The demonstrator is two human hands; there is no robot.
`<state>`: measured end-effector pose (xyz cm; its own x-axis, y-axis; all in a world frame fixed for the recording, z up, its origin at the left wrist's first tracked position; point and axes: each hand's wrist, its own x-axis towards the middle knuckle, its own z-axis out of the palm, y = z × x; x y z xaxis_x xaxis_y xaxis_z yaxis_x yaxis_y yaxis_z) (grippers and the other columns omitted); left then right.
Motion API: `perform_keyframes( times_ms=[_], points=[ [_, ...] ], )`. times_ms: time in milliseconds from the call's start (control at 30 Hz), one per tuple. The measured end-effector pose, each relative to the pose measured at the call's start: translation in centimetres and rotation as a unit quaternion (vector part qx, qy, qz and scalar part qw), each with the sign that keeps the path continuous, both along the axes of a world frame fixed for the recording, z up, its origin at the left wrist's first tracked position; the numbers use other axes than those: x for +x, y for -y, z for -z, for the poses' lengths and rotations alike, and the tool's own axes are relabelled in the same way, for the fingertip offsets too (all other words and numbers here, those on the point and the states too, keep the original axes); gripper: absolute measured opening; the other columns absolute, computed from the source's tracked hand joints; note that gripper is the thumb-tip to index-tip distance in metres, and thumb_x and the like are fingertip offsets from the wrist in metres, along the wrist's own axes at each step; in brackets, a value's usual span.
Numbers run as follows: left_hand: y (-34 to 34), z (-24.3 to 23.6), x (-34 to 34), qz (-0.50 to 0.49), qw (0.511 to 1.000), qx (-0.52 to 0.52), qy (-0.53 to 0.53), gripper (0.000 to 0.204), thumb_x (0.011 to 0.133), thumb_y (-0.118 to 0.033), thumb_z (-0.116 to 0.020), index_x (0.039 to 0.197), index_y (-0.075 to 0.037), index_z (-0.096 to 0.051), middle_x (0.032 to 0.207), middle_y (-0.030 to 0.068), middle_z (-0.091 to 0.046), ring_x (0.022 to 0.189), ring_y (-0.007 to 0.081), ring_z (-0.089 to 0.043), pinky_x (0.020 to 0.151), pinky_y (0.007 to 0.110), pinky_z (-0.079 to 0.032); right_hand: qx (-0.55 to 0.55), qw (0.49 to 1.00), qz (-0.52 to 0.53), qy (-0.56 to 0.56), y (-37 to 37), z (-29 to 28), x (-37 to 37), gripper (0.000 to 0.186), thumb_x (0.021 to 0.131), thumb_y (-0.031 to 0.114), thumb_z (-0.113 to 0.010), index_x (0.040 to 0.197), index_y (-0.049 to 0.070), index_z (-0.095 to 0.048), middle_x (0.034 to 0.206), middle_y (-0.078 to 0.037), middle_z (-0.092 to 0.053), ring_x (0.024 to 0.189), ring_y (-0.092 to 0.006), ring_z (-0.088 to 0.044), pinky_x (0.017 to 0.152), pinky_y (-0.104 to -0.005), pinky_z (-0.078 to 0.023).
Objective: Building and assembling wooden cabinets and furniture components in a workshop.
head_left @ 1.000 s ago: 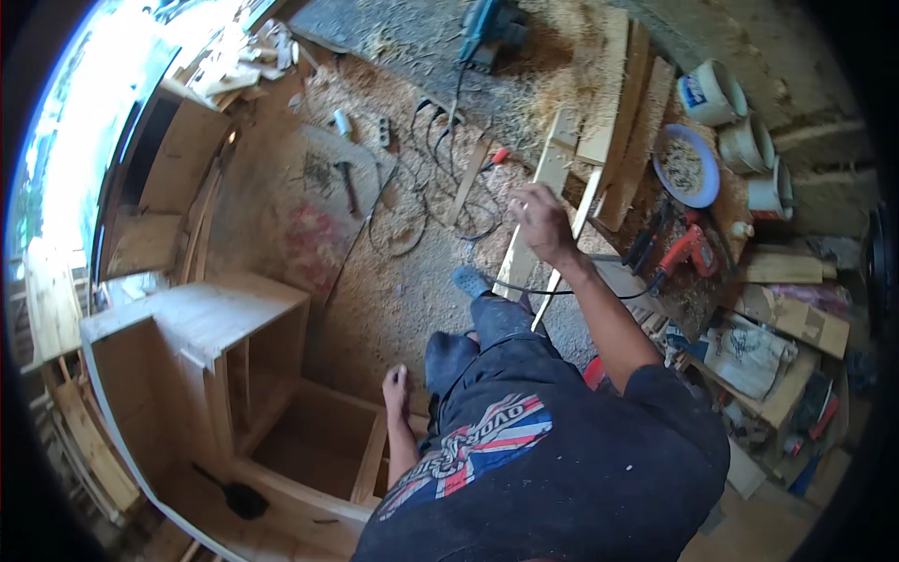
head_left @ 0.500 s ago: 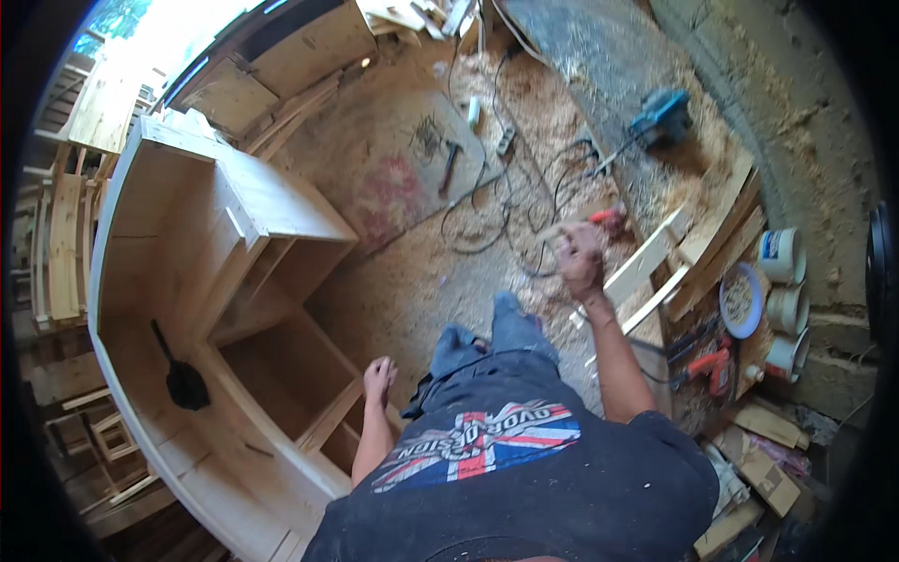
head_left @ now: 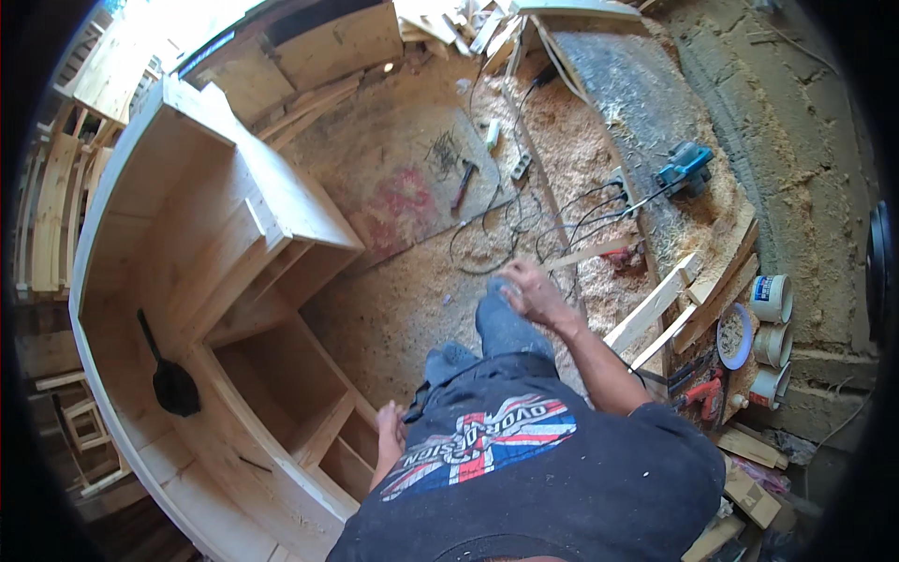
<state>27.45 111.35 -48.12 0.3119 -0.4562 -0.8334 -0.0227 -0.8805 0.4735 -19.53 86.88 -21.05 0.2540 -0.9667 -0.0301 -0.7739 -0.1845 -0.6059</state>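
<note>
My right hand [head_left: 536,292] is closed, in front of my raised knee. From it a thin, pale wooden strip [head_left: 592,251] sticks out to the right, over a red tool [head_left: 626,255] on the bench edge. My left hand [head_left: 391,427] hangs by my hip with its fingers curled and nothing visible in them. Close to its left stands a large, unpainted wooden cabinet [head_left: 309,433] with open compartments. A black, paddle-shaped thing [head_left: 176,384] with a long handle lies inside the cabinet's left part.
Ahead, a hammer [head_left: 463,184] and scattered nails [head_left: 442,150] lie on a board. Cables [head_left: 524,220] cross the shavings-covered floor. On the right bench sit a blue power tool [head_left: 684,167], white buckets [head_left: 772,298] and another red tool [head_left: 702,393].
My right hand has come left and nearer to me, with the wooden strip trailing to its right. My left hand has dropped back toward my hip. The whole view has shifted slightly.
</note>
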Motion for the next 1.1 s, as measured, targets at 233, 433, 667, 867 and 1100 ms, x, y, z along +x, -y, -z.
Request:
perform_keyframes(
  times_ms=[233,433,667,867,1100],
  points=[
    [13.6,-2.0,-2.7,-0.109,0.992,-0.054,-0.036,0.033,0.106,-0.030,-0.058,0.127,-0.006,-0.064,0.112,0.0106,-0.074,0.082,0.0192,-0.074,0.062,0.030,-0.060,-0.066,0.992,0.066,-0.087,11.3,-4.2,-10.0,0.031,0.093,0.010,-0.069,0.121,-0.001,-0.066,0.122,-0.019,-0.063,0.118,-0.0368,-0.061,0.104,-0.0420,-0.050],
    [18.8,-4.3,-4.1,-0.172,0.985,-0.017,0.005,0.028,0.104,-0.027,-0.063,0.121,-0.005,-0.064,0.093,0.0053,-0.070,0.068,0.0147,-0.067,0.053,0.025,-0.052,-0.221,0.960,0.111,-0.134,34.1,-7.7,-23.6,0.035,0.094,0.016,-0.071,0.124,0.000,-0.066,0.122,-0.022,-0.066,0.116,-0.0392,-0.063,0.101,-0.0440,-0.052],
    [25.3,-6.6,-16.5,-0.296,0.942,0.128,0.093,0.025,0.104,-0.028,-0.062,0.117,-0.008,-0.066,0.086,0.0039,-0.068,0.063,0.0155,-0.064,0.051,0.029,-0.050,-0.322,0.911,0.159,-0.201,71.4,-2.7,-41.2,0.052,0.093,0.037,-0.073,0.135,0.007,-0.063,0.125,-0.024,-0.066,0.118,-0.0432,-0.061,0.102,-0.0510,-0.049],
    [32.6,-10.0,-28.2,-0.131,0.989,0.072,0.013,0.019,0.099,-0.018,-0.063,0.103,-0.003,-0.073,0.084,0.0062,-0.072,0.069,0.0145,-0.067,0.057,0.032,-0.054,-0.066,0.928,0.231,-0.287,88.7,4.2,-52.8,0.060,0.083,0.046,-0.079,0.125,0.006,-0.065,0.121,-0.023,-0.067,0.116,-0.0432,-0.062,0.099,-0.0541,-0.049],
    [37.1,-10.9,-32.3,-0.146,0.973,0.037,0.177,0.034,0.096,-0.036,-0.065,0.092,-0.004,-0.073,0.096,0.0190,-0.074,0.091,0.0345,-0.071,0.080,0.047,-0.054,0.057,0.909,0.063,-0.408,95.7,6.6,-52.6,0.050,0.086,0.039,-0.078,0.120,0.003,-0.070,0.109,-0.021,-0.072,0.095,-0.0350,-0.070,0.081,-0.0473,-0.055]
  ],
)
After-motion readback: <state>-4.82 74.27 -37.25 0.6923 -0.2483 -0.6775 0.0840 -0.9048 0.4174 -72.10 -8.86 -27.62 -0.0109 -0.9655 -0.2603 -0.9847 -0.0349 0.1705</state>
